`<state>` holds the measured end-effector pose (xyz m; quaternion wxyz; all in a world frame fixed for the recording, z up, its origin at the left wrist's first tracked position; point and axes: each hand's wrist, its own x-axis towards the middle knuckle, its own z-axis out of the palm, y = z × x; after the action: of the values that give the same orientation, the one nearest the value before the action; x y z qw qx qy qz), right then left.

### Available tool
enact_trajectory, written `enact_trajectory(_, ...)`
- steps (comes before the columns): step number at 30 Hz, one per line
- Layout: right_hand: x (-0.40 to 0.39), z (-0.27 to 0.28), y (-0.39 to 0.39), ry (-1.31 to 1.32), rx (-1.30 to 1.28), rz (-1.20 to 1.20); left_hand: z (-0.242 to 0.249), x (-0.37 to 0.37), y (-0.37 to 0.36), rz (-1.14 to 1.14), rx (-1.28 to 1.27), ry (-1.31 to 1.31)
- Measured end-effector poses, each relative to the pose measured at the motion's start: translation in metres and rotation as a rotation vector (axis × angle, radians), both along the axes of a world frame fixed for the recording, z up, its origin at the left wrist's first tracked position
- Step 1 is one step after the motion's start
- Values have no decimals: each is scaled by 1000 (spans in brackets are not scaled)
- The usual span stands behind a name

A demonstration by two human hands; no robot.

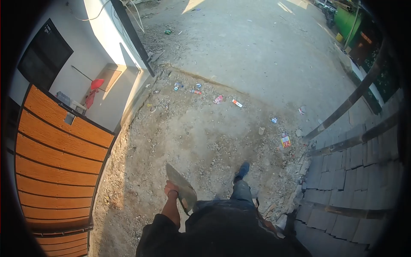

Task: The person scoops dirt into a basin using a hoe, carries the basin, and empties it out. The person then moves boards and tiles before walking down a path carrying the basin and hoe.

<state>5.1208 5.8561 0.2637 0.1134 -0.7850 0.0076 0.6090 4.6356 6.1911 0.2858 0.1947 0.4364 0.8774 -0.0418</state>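
My left hand [171,187] is closed round the edge of a flat grey board [183,187], which hangs tilted at my left side, near my leg. A dark band circles the wrist. My right hand is not visible; the dark clothing [227,229] and the lower right of the view show no fingers. One blue shoe [242,170] is set forward on the gravel ground [192,132].
An orange slatted gate [64,158] and a porch [105,98] stand at the left. Stacked grey blocks [342,171] and slanting poles [351,98] line the right. Litter, including a red and yellow packet [285,141], lies ahead, before a concrete slab [239,51].
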Motion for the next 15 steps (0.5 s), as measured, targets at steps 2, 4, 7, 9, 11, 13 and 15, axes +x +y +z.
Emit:
enact_trajectory(2, 91, -27, 69, -2, 16, 35, -1, 44, 57, 50, 7, -12)
enact_trajectory(4, 191, -66, 89, 1, 34, 86, -11, 86, 127, 101, 20, -22)
enact_trajectory(7, 301, -53, 240, -9, 21, 207, -28, 145, 199, 138, 84, -71)
enact_trajectory(9, 300, -31, 401, 6, 28, 284, -6, 174, 261, 269, 52, -69)
enact_trajectory(11, 266, 24, 471, 55, -54, 351, -3, 191, 279, 253, 57, -17)
enact_trajectory(13, 294, 26, 556, 62, -32, 392, 3, 217, 345, 229, 159, -29)
enact_trajectory(15, 339, 4, 617, 40, -122, 425, 2, 239, 398, 260, 155, -56)
